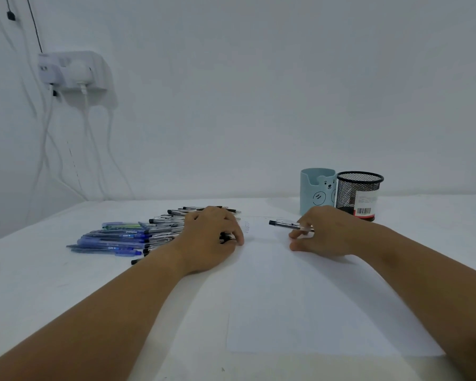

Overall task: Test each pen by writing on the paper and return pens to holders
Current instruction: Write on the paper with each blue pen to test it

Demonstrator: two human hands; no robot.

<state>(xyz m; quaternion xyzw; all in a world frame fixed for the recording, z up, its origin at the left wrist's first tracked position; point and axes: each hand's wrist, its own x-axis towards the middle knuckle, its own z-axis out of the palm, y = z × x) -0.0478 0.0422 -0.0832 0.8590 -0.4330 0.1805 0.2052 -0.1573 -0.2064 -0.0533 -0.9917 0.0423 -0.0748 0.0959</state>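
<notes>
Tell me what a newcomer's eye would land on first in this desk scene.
First, the two bare forearms reaching in from the bottom: the left hand rests on a spread of pens at the table's left, while the right hand pinches a single pen over the far end of the white paper. Behind the right hand stand a pale blue bear holder and a black mesh holder, side by side.

Dim, flat bluish light, soft shadows, mild blur, wide-angle edge bending
</notes>
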